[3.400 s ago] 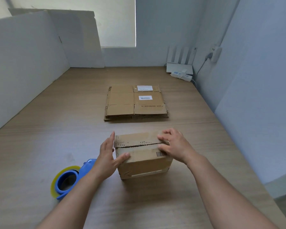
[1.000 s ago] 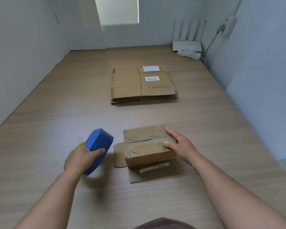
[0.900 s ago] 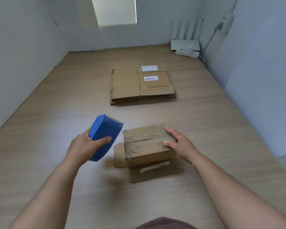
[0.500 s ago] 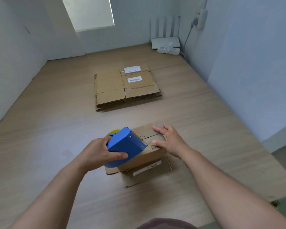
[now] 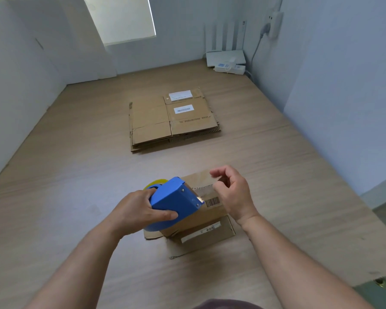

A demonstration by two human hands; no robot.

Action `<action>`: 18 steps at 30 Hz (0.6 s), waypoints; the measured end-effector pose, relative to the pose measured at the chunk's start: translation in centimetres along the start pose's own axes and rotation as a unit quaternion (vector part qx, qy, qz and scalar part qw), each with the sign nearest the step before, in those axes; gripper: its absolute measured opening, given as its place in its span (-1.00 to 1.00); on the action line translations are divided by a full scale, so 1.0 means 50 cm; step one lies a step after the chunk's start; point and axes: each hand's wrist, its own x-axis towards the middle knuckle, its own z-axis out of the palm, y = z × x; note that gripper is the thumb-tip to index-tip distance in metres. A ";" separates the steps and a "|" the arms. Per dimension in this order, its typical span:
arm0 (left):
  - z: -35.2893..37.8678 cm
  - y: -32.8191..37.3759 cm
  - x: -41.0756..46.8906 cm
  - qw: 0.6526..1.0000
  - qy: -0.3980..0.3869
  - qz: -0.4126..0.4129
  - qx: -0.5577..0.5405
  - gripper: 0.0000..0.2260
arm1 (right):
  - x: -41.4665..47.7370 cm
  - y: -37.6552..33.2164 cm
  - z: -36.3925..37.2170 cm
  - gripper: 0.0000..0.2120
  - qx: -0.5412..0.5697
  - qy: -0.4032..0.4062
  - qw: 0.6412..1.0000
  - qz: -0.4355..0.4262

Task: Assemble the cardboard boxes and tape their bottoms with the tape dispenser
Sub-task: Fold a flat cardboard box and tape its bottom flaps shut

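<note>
A small cardboard box (image 5: 200,179) stands on the wooden table (image 5: 60,186) with its lower flaps spread out underneath. My left hand (image 5: 138,212) grips the blue tape dispenser (image 5: 176,197) and holds it over the box's left half, blade pointing right. The yellow tape roll (image 5: 155,182) shows behind the dispenser. My right hand (image 5: 234,195) hovers over the box's right end with curled fingers, pinching the clear tape end (image 5: 206,190) that stretches from the blade. The box's left side is hidden by the dispenser.
A stack of flattened cardboard boxes (image 5: 172,119) lies farther back at the table's middle. A white router (image 5: 225,58) and a power strip (image 5: 228,68) sit in the far right corner. White walls close the left, back and right sides.
My left hand picked up the dispenser from the table's left and brought it over the box. My right hand lifted off the box top and now pinches the tape end.
</note>
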 end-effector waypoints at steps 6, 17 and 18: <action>-0.006 0.003 0.001 1.000 -0.017 -0.007 0.001 -0.48 | 0.010 0.009 0.006 -0.74 0.084 -0.072 0.989 0.094; -0.023 0.031 0.014 0.995 -0.052 -0.020 0.081 -0.69 | 0.009 -0.009 0.010 -0.87 0.085 -0.102 0.989 0.059; -0.027 0.037 0.014 0.994 -0.057 -0.022 0.087 -0.70 | 0.009 -0.009 0.010 -0.86 0.081 -0.096 0.990 0.066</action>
